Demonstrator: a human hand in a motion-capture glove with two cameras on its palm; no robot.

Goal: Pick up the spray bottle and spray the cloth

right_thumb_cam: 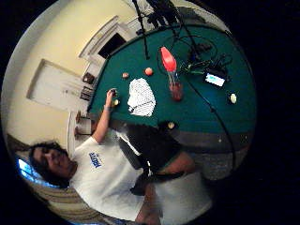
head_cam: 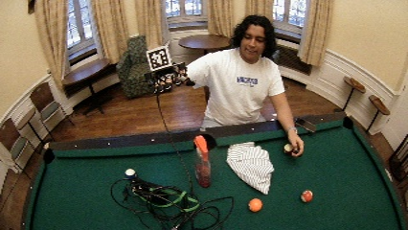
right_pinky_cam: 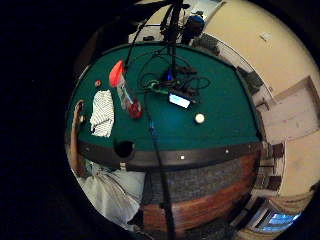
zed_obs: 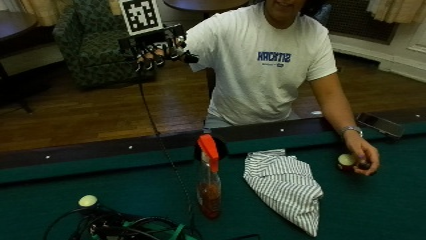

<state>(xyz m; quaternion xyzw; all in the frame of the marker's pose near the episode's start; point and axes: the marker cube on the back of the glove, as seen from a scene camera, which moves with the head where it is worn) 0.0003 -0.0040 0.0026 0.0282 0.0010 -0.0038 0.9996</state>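
The spray bottle (zed_obs: pixel 209 180) stands upright on the green table (zed_obs: pixel 373 210), orange nozzle up, beside the striped cloth (zed_obs: pixel 286 187), while the gloved right hand (zed_obs: pixel 160 50) hangs raised, fingers loosely curled, holding nothing.

Outside views face person across table (head_cam: pixel 357 191), palm views overlook it from high

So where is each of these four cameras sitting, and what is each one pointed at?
Little finger side palm view: on the raised gloved hand, looking down on the pool table; the person's bare hand shows.
Thumb side palm view: same hand, looking down at the table and the person's face, shirt and bare arm.
Outside view: across the table, facing the person; the gloved right hand is held high, away from the table.
Wide outside view: higher up, taking in the whole table and room.
Shared: all four show the spray bottle beside the striped cloth.
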